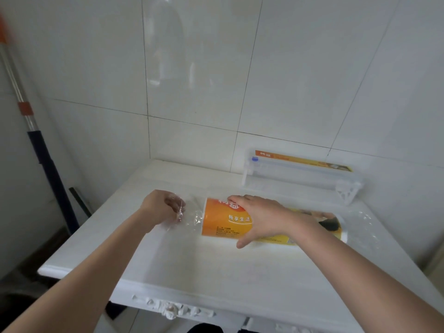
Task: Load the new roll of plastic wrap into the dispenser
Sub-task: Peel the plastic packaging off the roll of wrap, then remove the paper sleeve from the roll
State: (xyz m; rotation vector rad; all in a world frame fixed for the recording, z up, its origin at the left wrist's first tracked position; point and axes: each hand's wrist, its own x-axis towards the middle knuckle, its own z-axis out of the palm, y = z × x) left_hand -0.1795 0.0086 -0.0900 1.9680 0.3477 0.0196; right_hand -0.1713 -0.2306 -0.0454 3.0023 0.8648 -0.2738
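Note:
A new roll of plastic wrap (223, 222) with an orange and yellow label lies on its side on the white table (192, 265), still inside a clear plastic sleeve (194, 218). My right hand (262, 217) presses down over the roll's middle and grips it. My left hand (161, 210) pinches the loose clear sleeve at the roll's left end. The clear plastic dispenser (300, 176) lies behind the roll against the tiled wall, with a blue slider at its left end and an orange roll showing inside.
A mop handle (26, 111) with a dark lower part leans against the wall at the far left. The tiled wall (216, 80) stands right behind the table. The table's front edge has a carved trim (168, 308).

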